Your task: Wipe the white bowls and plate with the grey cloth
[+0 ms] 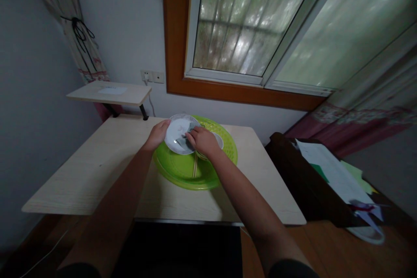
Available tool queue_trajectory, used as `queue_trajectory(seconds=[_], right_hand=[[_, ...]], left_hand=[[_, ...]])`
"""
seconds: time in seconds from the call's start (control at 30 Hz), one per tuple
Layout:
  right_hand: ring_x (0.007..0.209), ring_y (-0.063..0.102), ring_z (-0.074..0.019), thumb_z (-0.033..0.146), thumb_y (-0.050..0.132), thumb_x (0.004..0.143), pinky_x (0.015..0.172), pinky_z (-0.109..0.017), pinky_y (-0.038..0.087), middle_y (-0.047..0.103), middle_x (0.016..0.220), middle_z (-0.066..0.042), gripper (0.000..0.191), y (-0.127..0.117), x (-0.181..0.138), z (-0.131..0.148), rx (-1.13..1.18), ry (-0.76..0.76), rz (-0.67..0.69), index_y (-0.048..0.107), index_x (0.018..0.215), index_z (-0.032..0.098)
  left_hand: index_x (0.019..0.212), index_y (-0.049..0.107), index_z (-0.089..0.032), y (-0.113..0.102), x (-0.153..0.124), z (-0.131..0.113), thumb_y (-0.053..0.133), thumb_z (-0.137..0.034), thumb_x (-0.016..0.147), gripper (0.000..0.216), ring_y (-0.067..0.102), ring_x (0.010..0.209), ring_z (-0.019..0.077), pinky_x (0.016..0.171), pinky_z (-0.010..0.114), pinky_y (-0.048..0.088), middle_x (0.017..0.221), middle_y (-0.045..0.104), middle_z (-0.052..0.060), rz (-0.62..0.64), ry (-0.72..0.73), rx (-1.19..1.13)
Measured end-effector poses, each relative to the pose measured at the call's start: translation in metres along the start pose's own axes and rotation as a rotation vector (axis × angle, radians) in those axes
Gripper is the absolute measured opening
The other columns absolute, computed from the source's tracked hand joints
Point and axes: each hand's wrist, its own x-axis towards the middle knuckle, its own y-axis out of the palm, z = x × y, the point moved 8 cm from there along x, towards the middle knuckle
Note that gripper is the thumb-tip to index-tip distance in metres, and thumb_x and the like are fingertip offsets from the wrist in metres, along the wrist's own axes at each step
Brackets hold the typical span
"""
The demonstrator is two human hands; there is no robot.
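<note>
My left hand (158, 134) grips the left rim of a white plate (176, 129), which is tilted toward me above a green basin (176, 169). A grey-green cloth (184, 142) is pinched in my right hand (202, 140) and lies against the plate's face. Behind my right wrist, a white bowl (218, 140) shows in part inside the basin. A pair of chopsticks (195, 166) rests in the basin below the plate. My right forearm hides some of the basin's right side.
The basin stands on a pale wooden table (124, 156). A small raised shelf (110, 92) with a paper on it is fixed at the back left. To the right is a dark piece of furniture (302, 182) with papers on top. A window (241, 21) is behind.
</note>
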Motion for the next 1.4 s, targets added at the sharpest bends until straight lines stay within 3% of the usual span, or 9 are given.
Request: queue_trajectory(seconds=[0.17, 0.33, 0.47, 0.6, 0.7, 0.83, 1.0, 1.2, 1.4], right_hand=[[0.092, 0.062, -0.0204, 0.043, 0.037, 0.106, 0.089, -0.034, 0.048, 0.069, 0.097, -0.011, 0.048, 0.002, -0.003, 0.018, 0.185, -0.183, 0.022, 0.076, 0.099, 0.015], [0.112, 0.060, -0.0209, 0.035, 0.041, 0.105, 0.103, -0.036, 0.047, 0.066, 0.119, -0.011, 0.038, 0.002, -0.004, 0.038, 0.359, -0.322, -0.018, 0.073, 0.116, 0.017], [0.131, 0.051, -0.0238, 0.038, 0.040, 0.105, 0.113, -0.040, 0.040, 0.057, 0.140, -0.015, 0.044, 0.009, -0.002, 0.039, 0.303, -0.333, -0.052, 0.063, 0.133, 0.014], [0.141, 0.043, -0.0289, 0.041, 0.042, 0.104, 0.117, -0.050, 0.033, 0.050, 0.150, -0.015, 0.045, 0.012, 0.002, 0.023, 0.190, -0.218, -0.080, 0.059, 0.138, 0.017], [0.133, 0.049, -0.0309, 0.043, 0.042, 0.104, 0.112, -0.052, 0.037, 0.057, 0.143, -0.017, 0.045, 0.008, 0.005, 0.007, 0.119, -0.069, -0.116, 0.062, 0.133, 0.016], [0.106, 0.063, -0.0288, 0.045, 0.033, 0.105, 0.095, -0.043, 0.048, 0.071, 0.108, -0.018, 0.052, 0.003, 0.003, -0.004, 0.013, 0.067, -0.111, 0.074, 0.106, 0.013], [0.082, 0.066, -0.0204, 0.046, 0.028, 0.106, 0.078, -0.032, 0.049, 0.071, 0.090, -0.013, 0.060, 0.011, -0.001, 0.006, 0.038, -0.006, 0.029, 0.077, 0.090, 0.015], [0.096, 0.060, -0.0207, 0.040, 0.036, 0.106, 0.091, -0.034, 0.046, 0.069, 0.099, -0.010, 0.046, 0.005, -0.005, 0.037, 0.181, -0.301, 0.007, 0.075, 0.099, 0.016], [0.107, 0.056, -0.0260, 0.036, 0.040, 0.104, 0.101, -0.044, 0.041, 0.071, 0.106, -0.011, 0.038, -0.006, -0.004, 0.021, 0.251, -0.239, -0.083, 0.074, 0.107, 0.018]], left_hand=[[0.113, 0.070, -0.014, -0.001, 0.000, -0.003, 0.036, -0.061, 0.093, 0.061, 0.064, 0.112, 0.0262, 0.103, 0.037, 0.045, 0.120, 0.071, 0.014, -0.013, 0.040, 0.030], [0.108, 0.071, -0.014, 0.000, -0.001, -0.005, 0.034, -0.059, 0.095, 0.060, 0.065, 0.105, 0.0256, 0.099, 0.037, 0.047, 0.112, 0.073, 0.013, -0.009, 0.042, 0.059], [0.109, 0.071, -0.014, 0.001, -0.002, -0.007, 0.034, -0.057, 0.095, 0.058, 0.065, 0.104, 0.0249, 0.099, 0.036, 0.047, 0.112, 0.073, 0.012, 0.002, 0.041, 0.060], [0.113, 0.071, -0.015, 0.002, -0.004, -0.008, 0.037, -0.058, 0.094, 0.059, 0.064, 0.112, 0.0257, 0.104, 0.036, 0.045, 0.120, 0.072, 0.013, 0.007, 0.029, 0.039], [0.114, 0.071, -0.014, 0.001, -0.004, -0.007, 0.037, -0.059, 0.093, 0.060, 0.063, 0.116, 0.0268, 0.106, 0.036, 0.043, 0.122, 0.071, 0.014, 0.006, 0.018, 0.033], [0.115, 0.071, -0.014, 0.000, -0.006, -0.007, 0.039, -0.059, 0.093, 0.059, 0.063, 0.117, 0.0269, 0.106, 0.036, 0.043, 0.123, 0.071, 0.015, 0.000, 0.012, 0.008], [0.114, 0.072, -0.014, -0.001, -0.007, -0.005, 0.041, -0.059, 0.092, 0.059, 0.065, 0.111, 0.0261, 0.101, 0.036, 0.046, 0.121, 0.071, 0.014, -0.023, -0.022, -0.034], [0.110, 0.072, -0.015, -0.002, -0.006, -0.008, 0.038, -0.059, 0.093, 0.059, 0.065, 0.108, 0.0266, 0.101, 0.038, 0.046, 0.116, 0.073, 0.013, -0.027, 0.001, -0.001], [0.111, 0.071, -0.015, 0.001, -0.005, -0.009, 0.035, -0.058, 0.094, 0.059, 0.064, 0.113, 0.0259, 0.105, 0.037, 0.044, 0.120, 0.072, 0.013, -0.012, 0.032, 0.005]])
